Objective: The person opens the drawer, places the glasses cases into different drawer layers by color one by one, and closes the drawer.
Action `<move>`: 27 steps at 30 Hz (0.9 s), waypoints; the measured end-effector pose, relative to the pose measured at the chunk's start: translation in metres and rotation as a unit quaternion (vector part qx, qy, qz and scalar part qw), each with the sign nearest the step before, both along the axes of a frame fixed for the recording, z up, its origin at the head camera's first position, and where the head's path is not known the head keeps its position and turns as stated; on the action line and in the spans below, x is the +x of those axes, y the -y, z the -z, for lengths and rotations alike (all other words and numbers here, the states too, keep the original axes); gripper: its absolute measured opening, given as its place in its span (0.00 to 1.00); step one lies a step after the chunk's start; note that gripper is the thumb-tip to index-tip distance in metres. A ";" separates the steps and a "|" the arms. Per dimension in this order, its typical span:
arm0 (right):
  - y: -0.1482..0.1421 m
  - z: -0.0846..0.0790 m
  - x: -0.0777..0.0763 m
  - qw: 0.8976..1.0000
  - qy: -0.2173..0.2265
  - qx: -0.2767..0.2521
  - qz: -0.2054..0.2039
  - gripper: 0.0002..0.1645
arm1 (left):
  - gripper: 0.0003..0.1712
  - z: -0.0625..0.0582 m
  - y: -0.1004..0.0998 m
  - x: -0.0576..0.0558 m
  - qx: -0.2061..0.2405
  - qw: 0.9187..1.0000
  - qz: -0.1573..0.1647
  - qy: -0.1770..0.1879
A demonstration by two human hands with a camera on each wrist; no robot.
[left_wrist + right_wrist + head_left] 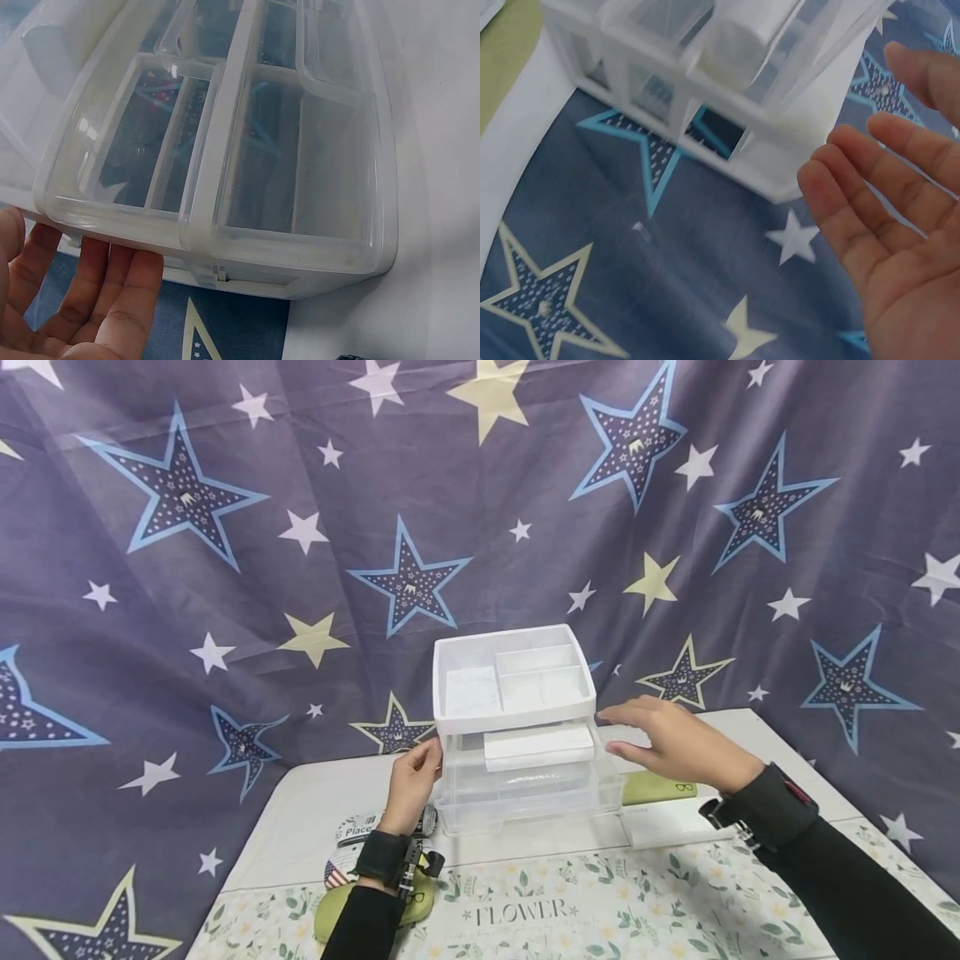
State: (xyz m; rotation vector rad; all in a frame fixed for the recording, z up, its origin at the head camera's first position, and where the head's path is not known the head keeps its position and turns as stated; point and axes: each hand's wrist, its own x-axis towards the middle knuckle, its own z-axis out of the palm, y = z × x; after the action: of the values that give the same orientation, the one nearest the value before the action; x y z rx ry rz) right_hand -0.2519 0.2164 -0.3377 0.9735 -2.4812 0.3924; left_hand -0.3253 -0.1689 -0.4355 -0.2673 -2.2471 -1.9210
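Observation:
A drawer organizer (517,727) with a white divided top tray and clear drawers stands at the middle of the table. A white box (538,747) lies in its upper drawer opening. My left hand (411,781) is at the organizer's left side; in the left wrist view its fingertips (142,266) touch the frame's edge, fingers loosely bent. My right hand (671,739) is held beside the right side, fingers extended and thumb apart. In the right wrist view, a small gap shows between these fingers (817,187) and the white frame.
A green glasses case (656,787) and a white box (667,822) lie right of the organizer. Another green case (330,914) and printed packages (356,831) are partly hidden by my left arm. A flowered mat (570,902) covers the table front; a starry curtain (480,485) hangs behind.

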 end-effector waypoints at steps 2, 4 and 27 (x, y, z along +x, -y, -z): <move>-0.008 0.003 0.004 1.000 0.012 0.001 0.016 0.25 | 0.24 0.009 0.002 -0.006 0.006 1.000 -0.001 0.001; -0.016 0.008 0.006 0.999 0.028 0.000 0.028 0.26 | 0.24 0.017 0.004 -0.012 0.011 1.000 -0.002 -0.002; -0.071 0.089 -0.001 0.962 0.260 -0.004 0.087 0.45 | 0.26 0.026 0.004 -0.021 0.008 1.000 -0.005 -0.005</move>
State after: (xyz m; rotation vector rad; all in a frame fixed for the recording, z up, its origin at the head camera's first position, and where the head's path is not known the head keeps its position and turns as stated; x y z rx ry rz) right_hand -0.2532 0.2878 -0.4264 0.7036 -3.0009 0.6683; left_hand -0.3466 -0.1734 -0.4619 -0.2620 -2.2212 -1.9276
